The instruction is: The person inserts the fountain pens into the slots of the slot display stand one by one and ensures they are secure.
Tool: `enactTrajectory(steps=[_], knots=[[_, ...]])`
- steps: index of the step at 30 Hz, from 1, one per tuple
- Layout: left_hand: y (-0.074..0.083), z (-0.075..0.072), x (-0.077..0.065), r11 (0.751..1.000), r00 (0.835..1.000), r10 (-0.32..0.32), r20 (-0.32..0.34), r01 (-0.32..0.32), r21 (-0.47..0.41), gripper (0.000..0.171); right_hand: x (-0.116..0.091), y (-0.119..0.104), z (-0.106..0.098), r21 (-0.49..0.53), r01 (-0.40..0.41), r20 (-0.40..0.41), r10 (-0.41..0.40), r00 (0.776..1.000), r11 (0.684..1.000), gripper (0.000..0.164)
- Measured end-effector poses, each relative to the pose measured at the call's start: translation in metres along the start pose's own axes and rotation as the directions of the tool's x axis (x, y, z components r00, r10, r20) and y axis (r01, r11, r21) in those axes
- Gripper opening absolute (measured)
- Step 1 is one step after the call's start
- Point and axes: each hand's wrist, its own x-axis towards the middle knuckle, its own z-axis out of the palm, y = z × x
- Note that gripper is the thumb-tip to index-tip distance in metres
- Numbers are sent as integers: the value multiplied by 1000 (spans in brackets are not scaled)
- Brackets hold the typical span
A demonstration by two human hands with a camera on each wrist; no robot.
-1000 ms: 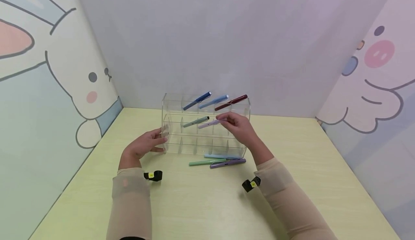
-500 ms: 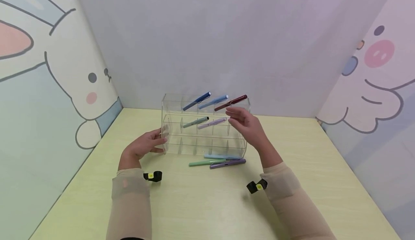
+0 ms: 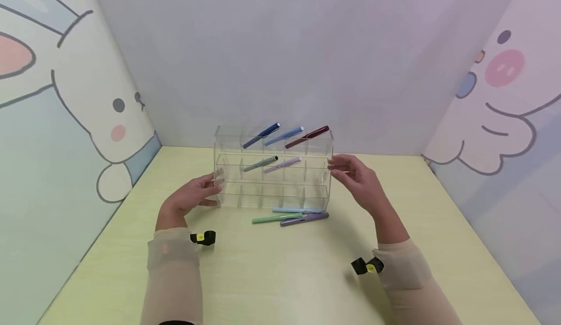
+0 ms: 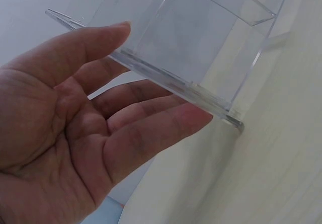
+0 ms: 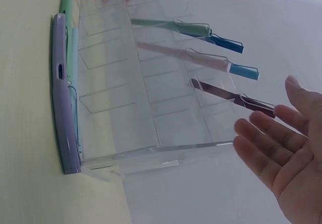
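A clear acrylic pen rack (image 3: 271, 188) with three stepped tiers stands on the table. My left hand (image 3: 190, 197) holds its left side panel, thumb over the front edge and fingers along the outside; the left wrist view shows this grip on the rack (image 4: 171, 80) closely. My right hand (image 3: 357, 179) is beside the rack's right end, fingers spread and holding nothing. The top tier carries a dark blue pen (image 3: 261, 135), a light blue pen (image 3: 284, 136) and a dark red pen (image 3: 307, 137). A grey-green pen (image 3: 260, 163) and a pale lilac pen (image 3: 282, 164) lean in the middle tier.
In front of the rack lie a mint green pen (image 3: 276, 218), a purple pen (image 3: 304, 219) and a pale blue pen (image 3: 291, 210), close together on the table (image 3: 271, 276). A grey wall (image 3: 280, 62) rises behind; cartoon-printed walls flank the table.
My right hand has let go of the pale lilac pen, leaving it in the middle tier, and has moved right to the rack's end. The left hand keeps its hold; the head view shifts slightly.
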Motion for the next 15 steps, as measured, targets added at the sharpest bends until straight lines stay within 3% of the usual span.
enactTrajectory(steps=[4,7,12,15], knots=[[0,-2,-1,1000,1000,-2,-3,2,12,77,-6,-1,-4,-122,-19,155,38,987,992,33],[-1,-2,-1,1000,1000,-12,-8,13,15,80,-9,-2,-4,-181,-40,285,92,954,983,30],[-2,-2,1,1000,1000,10,3,-10,-4,77,-15,-2,2,-284,-120,468,246,849,951,28],[-1,-1,0,1000,1000,4,3,-4,-3,76,-19,0,8,-360,-136,528,321,786,923,34]])
